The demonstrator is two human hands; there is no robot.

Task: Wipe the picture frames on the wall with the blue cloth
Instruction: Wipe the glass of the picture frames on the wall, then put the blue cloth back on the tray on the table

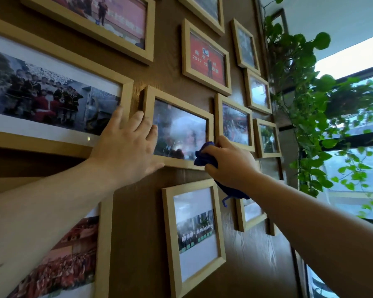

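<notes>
One frame out of a dozen or so is in hand from where I'm watching: right hand point(228, 162) bunched around the blue cloth point(205, 157) at the small frame point(178, 127)'s lower right corner, left hand point(127, 145) flat, fingers spread, bracing its other side, smears on its glass, so I'd guess most remain.

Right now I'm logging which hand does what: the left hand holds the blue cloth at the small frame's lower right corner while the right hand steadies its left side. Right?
Hands swapped. The head view shows the right hand holding the blue cloth at the small frame's lower right corner, and the left hand steadying its left side.
</notes>
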